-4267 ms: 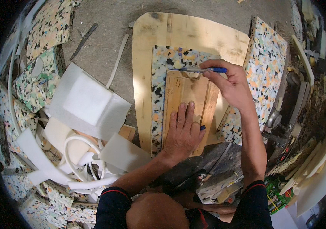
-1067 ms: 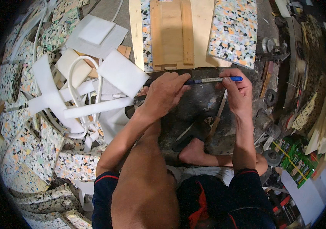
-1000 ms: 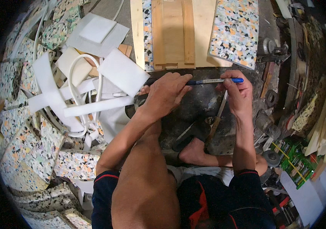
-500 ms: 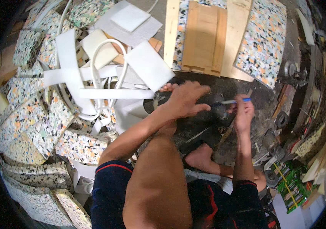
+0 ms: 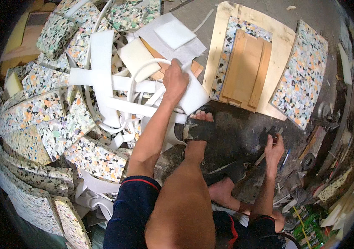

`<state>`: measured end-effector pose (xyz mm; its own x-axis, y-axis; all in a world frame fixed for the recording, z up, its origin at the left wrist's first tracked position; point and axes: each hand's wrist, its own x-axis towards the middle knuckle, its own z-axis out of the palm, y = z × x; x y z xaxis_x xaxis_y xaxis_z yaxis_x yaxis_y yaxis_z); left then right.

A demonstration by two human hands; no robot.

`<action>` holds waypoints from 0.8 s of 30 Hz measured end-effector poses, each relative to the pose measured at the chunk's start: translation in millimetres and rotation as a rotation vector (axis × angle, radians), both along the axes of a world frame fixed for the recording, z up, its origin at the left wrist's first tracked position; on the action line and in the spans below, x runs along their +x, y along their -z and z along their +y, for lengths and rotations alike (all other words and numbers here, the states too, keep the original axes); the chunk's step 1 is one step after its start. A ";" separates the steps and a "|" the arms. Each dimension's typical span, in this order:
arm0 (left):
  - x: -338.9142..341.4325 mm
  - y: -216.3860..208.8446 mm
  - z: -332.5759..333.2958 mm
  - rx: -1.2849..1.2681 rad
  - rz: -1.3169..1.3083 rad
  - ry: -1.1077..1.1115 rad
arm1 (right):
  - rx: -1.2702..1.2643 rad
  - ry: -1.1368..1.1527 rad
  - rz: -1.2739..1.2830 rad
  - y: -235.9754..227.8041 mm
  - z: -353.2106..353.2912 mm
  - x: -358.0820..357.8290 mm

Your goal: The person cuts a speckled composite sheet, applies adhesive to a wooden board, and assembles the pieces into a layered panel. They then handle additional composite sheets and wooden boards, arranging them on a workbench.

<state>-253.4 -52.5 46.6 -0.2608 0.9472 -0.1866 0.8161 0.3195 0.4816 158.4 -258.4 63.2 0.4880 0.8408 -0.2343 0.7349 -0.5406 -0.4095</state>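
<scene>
left hand (image 5: 175,79) on white foam sheet (image 5: 193,94), right hand (image 5: 274,146) by pen (image 5: 285,157)

From my feed I see a curved plywood board (image 5: 280,45) at the top, with a speckled foam slab (image 5: 237,39) and a slatted wooden panel (image 5: 246,68) stacked on it. Just beside it lies another speckled foam cushion (image 5: 303,74), and rebonded foam blocks (image 5: 40,124) pile up on the left.

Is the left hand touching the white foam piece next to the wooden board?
Touching. In the head view the left hand lies on the white foam piece, with fingers over its upper edge and no gap visible.
</scene>
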 end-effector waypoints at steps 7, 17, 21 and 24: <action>-55.7 1.9 51.1 0.482 0.135 0.025 | 0.132 -0.163 0.133 -2.7 38.6 -55.1; -54.1 36.4 113.5 0.108 -0.021 -0.370 | 0.127 -0.101 0.302 -12.2 61.6 -89.6; -57.7 22.2 115.8 0.038 0.026 -0.330 | 0.193 -0.058 0.260 -11.4 71.4 -86.2; -72.6 15.8 114.4 0.002 0.135 -0.216 | 0.158 -0.007 0.221 -6.3 86.6 -79.4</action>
